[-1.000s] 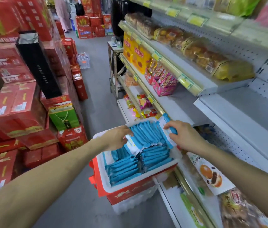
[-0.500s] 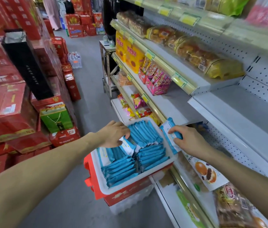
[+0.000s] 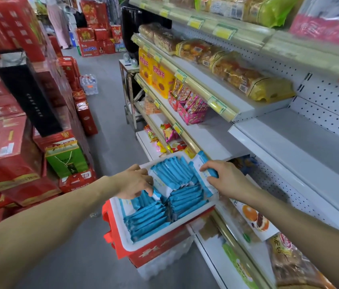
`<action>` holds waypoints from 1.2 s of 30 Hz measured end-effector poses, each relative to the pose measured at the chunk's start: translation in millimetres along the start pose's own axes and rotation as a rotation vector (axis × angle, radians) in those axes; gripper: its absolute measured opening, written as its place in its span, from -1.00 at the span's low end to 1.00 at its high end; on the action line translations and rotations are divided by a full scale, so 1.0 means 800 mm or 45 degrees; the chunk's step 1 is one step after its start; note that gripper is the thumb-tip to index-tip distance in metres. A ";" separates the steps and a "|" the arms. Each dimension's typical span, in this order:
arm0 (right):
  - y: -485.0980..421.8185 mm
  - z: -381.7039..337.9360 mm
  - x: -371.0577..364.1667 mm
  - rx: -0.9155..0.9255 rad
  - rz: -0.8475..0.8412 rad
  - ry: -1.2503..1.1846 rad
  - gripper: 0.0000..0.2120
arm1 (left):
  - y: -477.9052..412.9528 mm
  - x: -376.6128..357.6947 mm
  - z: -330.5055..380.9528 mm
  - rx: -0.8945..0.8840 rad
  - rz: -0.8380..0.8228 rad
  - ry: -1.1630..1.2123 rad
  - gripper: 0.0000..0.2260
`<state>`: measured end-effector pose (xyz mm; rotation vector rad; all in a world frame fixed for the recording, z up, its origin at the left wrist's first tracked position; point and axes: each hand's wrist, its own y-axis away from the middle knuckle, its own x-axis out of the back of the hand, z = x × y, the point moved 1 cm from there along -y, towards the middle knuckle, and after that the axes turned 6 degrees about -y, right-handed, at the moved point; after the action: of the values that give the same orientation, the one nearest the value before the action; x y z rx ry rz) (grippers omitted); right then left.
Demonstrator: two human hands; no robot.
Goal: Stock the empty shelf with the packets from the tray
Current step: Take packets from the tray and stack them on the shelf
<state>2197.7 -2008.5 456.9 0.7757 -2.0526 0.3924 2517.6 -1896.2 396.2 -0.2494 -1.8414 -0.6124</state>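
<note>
Gripping packets (image 3: 200, 161): left hand (image 3: 132, 182), right hand (image 3: 227, 180)

The yellow biscuit bags (image 3: 160, 80) on the middle shelf carry large red Chinese characters that read 钙奶饼干. A blue carton (image 3: 87, 49) at the far end of the aisle shows white lettering, roughly "mi110", though it is not sharp. The black bag (image 3: 29, 94) on the left has a vertical line of small white letters, too fine to read. The yellow price tags (image 3: 216, 104) on the shelf edges, the print on the red cartons (image 3: 8, 142) and the pale print on the blue packets (image 3: 147, 222) are all too blurred to make out.
</note>
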 end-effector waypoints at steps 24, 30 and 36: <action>0.223 0.145 0.252 -0.353 0.509 -0.114 -0.67 | -0.255 0.267 0.095 -0.469 0.525 0.488 -0.49; 0.358 0.217 0.355 -0.617 0.801 -0.178 -0.64 | -0.329 0.322 0.175 -0.614 0.659 0.501 -0.50; 0.466 0.290 0.403 -0.751 0.891 -0.255 -0.66 | -0.355 0.355 0.222 -0.708 0.713 0.495 -0.51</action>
<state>1672.8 -1973.0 598.8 -0.2851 -2.4114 0.0638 2142.4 -2078.0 534.9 -0.9127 -1.1223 -0.7002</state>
